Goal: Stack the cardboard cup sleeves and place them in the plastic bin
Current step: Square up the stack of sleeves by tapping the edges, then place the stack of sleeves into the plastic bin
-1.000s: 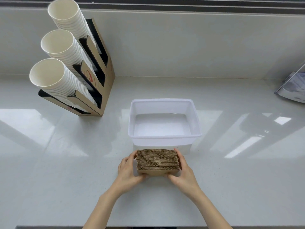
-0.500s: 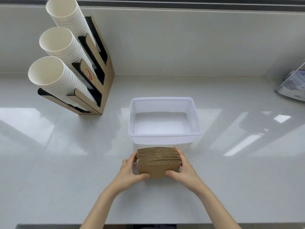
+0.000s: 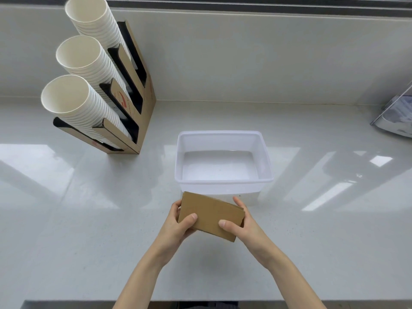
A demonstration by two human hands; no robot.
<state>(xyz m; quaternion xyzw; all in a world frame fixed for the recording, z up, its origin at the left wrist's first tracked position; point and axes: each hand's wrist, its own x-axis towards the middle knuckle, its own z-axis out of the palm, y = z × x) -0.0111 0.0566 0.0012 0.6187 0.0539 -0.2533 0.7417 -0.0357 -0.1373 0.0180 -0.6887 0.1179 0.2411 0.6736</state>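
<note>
A stack of brown cardboard cup sleeves (image 3: pixel 210 215) is held between both hands just in front of the plastic bin, lifted off the counter with its flat face turned up toward me and tilted down to the right. My left hand (image 3: pixel 178 228) grips its left end, thumb on top. My right hand (image 3: pixel 243 226) grips the right end, thumb on top. The translucent white plastic bin (image 3: pixel 266 166) stands on the counter beyond the stack, with nothing inside it.
A cardboard cup dispenser (image 3: pixel 138 112) holding three slanted stacks of white paper cups (image 3: pixel 75 101) stands at the back left. A clear holder with papers (image 3: pixel 396 117) is at the right edge. The glossy white counter meets a wall behind.
The sleeve stack, earlier standing on its edge on the counter with the corrugated edges up, has been lifted and tipped so its flat face shows. Both hands stayed on its ends.
</note>
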